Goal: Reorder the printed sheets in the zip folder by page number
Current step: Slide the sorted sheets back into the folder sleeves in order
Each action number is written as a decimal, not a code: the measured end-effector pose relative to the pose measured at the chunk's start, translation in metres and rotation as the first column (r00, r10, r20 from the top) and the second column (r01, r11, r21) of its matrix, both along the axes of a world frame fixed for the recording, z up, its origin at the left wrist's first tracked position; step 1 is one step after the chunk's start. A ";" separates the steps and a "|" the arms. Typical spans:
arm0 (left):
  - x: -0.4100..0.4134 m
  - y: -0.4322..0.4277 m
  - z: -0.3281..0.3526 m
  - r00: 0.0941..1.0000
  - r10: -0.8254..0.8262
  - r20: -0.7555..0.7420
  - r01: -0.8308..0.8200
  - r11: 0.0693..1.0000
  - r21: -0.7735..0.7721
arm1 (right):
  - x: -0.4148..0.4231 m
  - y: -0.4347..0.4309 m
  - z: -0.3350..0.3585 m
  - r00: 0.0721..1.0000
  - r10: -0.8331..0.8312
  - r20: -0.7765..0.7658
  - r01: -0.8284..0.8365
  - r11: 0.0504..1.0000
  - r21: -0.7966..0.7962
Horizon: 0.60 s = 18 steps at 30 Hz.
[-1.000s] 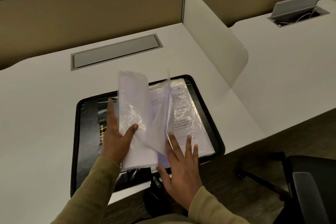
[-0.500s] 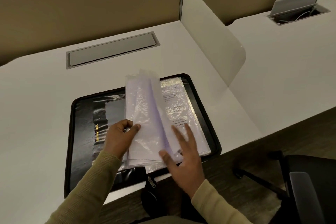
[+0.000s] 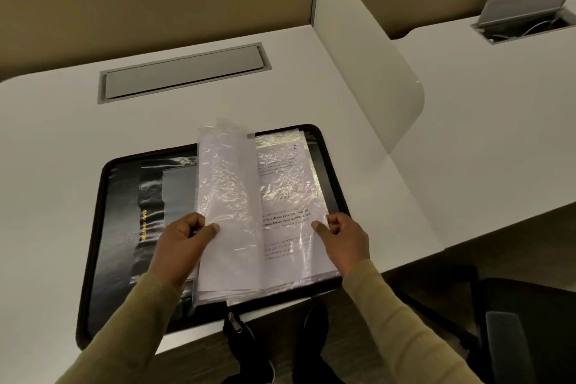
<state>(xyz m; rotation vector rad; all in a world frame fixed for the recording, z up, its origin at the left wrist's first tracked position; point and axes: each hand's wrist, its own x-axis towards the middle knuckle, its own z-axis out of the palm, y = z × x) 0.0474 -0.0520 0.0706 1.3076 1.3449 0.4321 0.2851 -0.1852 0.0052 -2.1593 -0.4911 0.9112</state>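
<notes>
Over went the right hand, pinching the exposed page at its edge. Left hand gripped the turned sleeves upright, keeping that page readable.

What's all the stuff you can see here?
desk: one, white, under the folder
next desk: one, white, right
divider: one, white, between the desks
zip folder: one, black, open on the desk
sheets: several, white in clear sleeves, in the folder
hatch lid: one, grey, back of the desk
open hatch: one, grey, next desk
chair: one, black, lower right
left hand: one, olive sleeve, holding lifted sheets
right hand: one, olive sleeve, pinching a flat sheet's edge
</notes>
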 end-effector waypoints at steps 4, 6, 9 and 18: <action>0.004 0.000 -0.005 1.000 0.011 0.003 -0.011 1.000 -0.028 | 0.006 0.002 -0.005 1.000 0.014 0.022 -0.014 1.000 -0.004; 0.007 -0.001 -0.006 1.000 0.024 0.002 -0.024 0.999 -0.032 | 0.007 0.001 -0.008 0.999 0.024 0.021 -0.024 1.000 0.012; 0.012 -0.001 -0.008 0.999 0.034 0.001 -0.034 0.998 -0.044 | 0.009 -0.001 -0.009 0.999 0.046 0.010 -0.046 0.998 0.034; 0.042 -0.006 0.004 1.000 -0.020 0.000 0.020 0.997 -0.076 | 0.015 -0.003 -0.003 0.998 0.067 -0.022 -0.063 0.988 0.139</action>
